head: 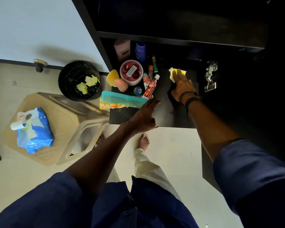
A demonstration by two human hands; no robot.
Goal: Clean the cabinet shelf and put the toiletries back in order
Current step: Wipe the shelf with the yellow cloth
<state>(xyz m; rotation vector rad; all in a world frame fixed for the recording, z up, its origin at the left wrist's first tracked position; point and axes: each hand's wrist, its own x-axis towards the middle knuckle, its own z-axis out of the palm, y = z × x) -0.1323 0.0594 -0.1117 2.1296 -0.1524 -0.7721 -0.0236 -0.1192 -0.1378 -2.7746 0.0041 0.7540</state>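
Note:
My right hand (183, 84) presses a yellow wipe (172, 73) flat onto the black cabinet shelf (164, 112), fingers straight. My left hand (144, 116) rests open on the shelf's front part, fingertips beside the teal comb (123, 99). Toiletries crowd the shelf's left side: a pink-lidded jar (131, 72), a red tube (150, 88), a small blue tin (137, 90), two makeup sponges (117, 80), a pink bottle (123, 50) and a blue bottle (140, 51) at the back, and small sticks (152, 68).
A black bin (69, 79) holding crumpled yellow wipes stands on the floor to the left. A beige stool (69, 122) carries a blue wipe pack (34, 130). A metal door hinge (210, 76) sits at the shelf's right. My bare feet are below the shelf.

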